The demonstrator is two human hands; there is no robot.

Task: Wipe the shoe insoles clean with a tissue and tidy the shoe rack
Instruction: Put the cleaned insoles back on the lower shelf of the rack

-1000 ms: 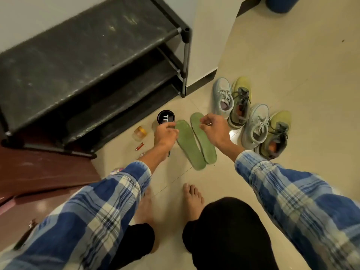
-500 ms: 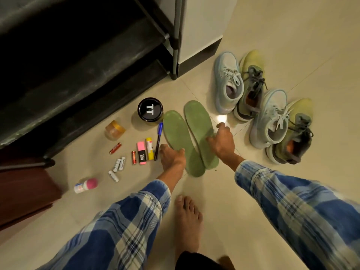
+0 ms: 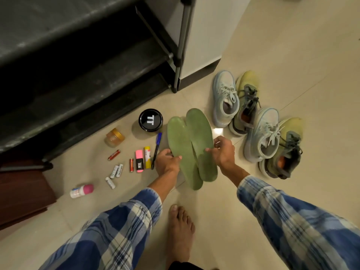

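Note:
Two green insoles lie side by side, partly overlapping, just above the tiled floor. My left hand (image 3: 167, 159) grips the left insole (image 3: 181, 145) at its left edge, thumb on top. My right hand (image 3: 223, 152) grips the right insole (image 3: 200, 133) at its right edge, thumb over the surface. The black shoe rack (image 3: 78, 61) stands at the upper left with dusty shelves. No tissue is in view.
Two pale blue sneakers (image 3: 224, 98) and two yellow-green sneakers (image 3: 246, 102) stand to the right. Left of the insoles lie a black round tin (image 3: 150, 119), a blue pen (image 3: 156, 150), highlighters, several batteries, a small jar (image 3: 115, 137) and a pink-capped bottle (image 3: 81, 190). My bare foot (image 3: 180, 230) is below.
I have bent lower and the view has closed in on the floor. Both hands dropped from the insoles' upper parts to their edges and took hold; the insoles now overlap and look lifted.

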